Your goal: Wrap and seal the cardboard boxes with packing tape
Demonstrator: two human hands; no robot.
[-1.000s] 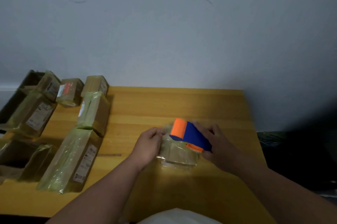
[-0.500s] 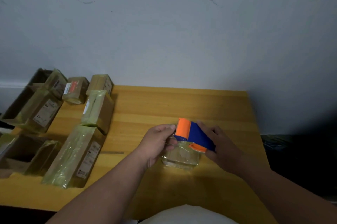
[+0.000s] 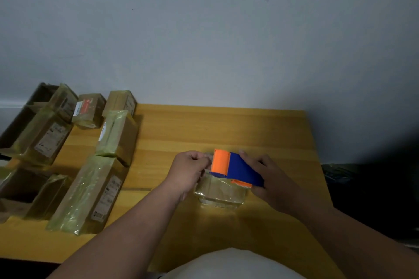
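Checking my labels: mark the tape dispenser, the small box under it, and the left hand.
tape dispenser (image 3: pixel 243 171), head view, blue body.
small box (image 3: pixel 218 194), head view, taped front face.
left hand (image 3: pixel 187 173), head view, back of hand.

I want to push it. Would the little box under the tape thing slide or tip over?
The small box would probably slide: it lies low and flat on the smooth table, and its shiny tape wrap looks slick. It seems light, so it might also spin. Tipping looks unlikely.

A small parcel-packing station: a plain wooden table (image 3: pixel 226 129) against a scuffed bare wall (image 3: pixel 204 29), with tape-wrapped, labelled cardboard boxes (image 3: pixel 90 192) gathered along its left side.
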